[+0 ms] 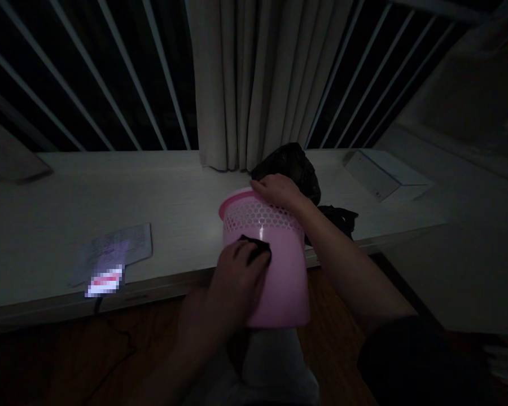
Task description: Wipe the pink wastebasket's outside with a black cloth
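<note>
A pink basket (pixel 281 270) with a honeycomb band near its rim is tilted at the edge of the white sill, above my lap. My right hand (pixel 277 190) is closed over the basket's rim from above. Pressed against the near side of the basket, my left hand (pixel 239 270) has its fingers wrapped round a small black cloth (pixel 256 245). Behind the basket lies a black plastic bag (pixel 294 163), and more black plastic (pixel 338 220) is to its right.
A white box (pixel 385 175) stands on the sill (pixel 186 225) at the right. Papers (pixel 131 245) and a bright, pixelated object (pixel 105 281) are at the left front edge. Curtains (pixel 237 79) hang behind. A cable runs down to the floor.
</note>
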### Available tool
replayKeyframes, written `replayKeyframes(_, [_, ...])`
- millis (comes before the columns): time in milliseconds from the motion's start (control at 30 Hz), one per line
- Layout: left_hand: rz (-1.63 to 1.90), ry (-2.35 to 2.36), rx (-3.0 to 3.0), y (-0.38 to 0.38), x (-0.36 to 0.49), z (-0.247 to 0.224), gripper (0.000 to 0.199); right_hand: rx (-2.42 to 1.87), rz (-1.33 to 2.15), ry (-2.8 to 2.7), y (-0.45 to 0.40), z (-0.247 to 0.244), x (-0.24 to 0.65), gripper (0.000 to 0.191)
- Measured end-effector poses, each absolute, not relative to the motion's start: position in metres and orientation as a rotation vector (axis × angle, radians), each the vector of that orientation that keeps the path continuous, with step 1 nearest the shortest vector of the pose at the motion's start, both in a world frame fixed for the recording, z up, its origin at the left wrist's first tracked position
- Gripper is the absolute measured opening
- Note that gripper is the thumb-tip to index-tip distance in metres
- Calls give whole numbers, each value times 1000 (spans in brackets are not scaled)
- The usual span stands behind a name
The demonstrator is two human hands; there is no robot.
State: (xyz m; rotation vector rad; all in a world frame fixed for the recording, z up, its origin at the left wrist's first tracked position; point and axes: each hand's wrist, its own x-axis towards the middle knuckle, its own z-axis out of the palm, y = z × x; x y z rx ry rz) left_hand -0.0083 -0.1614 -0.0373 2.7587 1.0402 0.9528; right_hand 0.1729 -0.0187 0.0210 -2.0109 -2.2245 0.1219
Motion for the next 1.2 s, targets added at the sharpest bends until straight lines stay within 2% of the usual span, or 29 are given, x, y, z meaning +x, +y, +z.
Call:
replayKeyframes(133, [809, 664, 2768, -200, 1, -42, 16, -2007, 96, -2225, -19, 19, 177, 59])
replayKeyframes(267, [752, 650, 2695, -213, 3, -41, 17, -1993, 100, -2230, -20, 20, 178, 60])
replayKeyframes(400, [776, 603, 2714, -194, -3, -39, 19, -1998, 113, -2233, -21, 21, 176, 59])
replayKeyframes(467, [857, 669, 2705, -173, -10, -41, 21, -1998, 109, -2228, -20, 21, 174, 59])
replayKeyframes(567, [1116, 1120, 2519, -141, -22, -51, 23, -2007, 114, -2203, -20, 21, 173, 59])
replayKeyframes(633, [1136, 1232, 2438, -135, -27, -56, 27, -2009, 121, -2194, -19, 21, 173, 58])
replayKeyframes(733, [1027, 1126, 2554, -160, -29, -60, 30, -1996, 113, -2208, -19, 20, 177, 58])
replayKeyframes(800, [891, 880, 2679, -188, -26, -61, 28, -1996, 104, -2219, -19, 19, 180, 59])
replayKeyframes(867, [929, 631, 2710, -211, -22, -60, 27, -1997, 97, -2230, -18, 18, 182, 59])
replayKeyframes(933, [932, 572, 2686, -221, -20, -58, 27, -1993, 91, -2235, -18, 17, 183, 59])
replayKeyframes(1100, [922, 604, 2634, -189, -28, -58, 22, -1997, 96, -2220, -18, 18, 179, 59])
replayKeyframes(1200, [1094, 938, 2421, -165, -40, -68, 25, -2010, 107, -2215, -18, 20, 177, 59])
